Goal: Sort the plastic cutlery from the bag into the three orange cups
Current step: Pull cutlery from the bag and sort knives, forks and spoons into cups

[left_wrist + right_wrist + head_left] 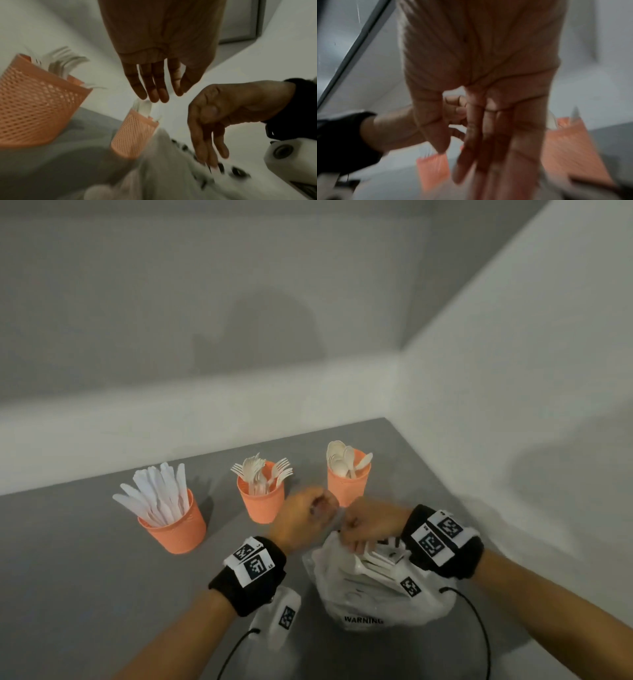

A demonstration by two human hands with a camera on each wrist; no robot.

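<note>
From here my worry is the bag (373, 587) sliding or tipping on the desk (85, 577) as I dig in, spilling the mixed cutlery (376, 556), or a piece landing in the wrong cup, since knives (157, 494), forks (263, 474) and spoons (346, 460) each have their own. Both grips sit mid-frame at the bag's mouth: my right hand (370, 525) reaches fingers-down at the plastic, my left hand (301, 518) hangs loose just beside it, holding nothing. The cutlery lies directly under the right fingers.
</note>
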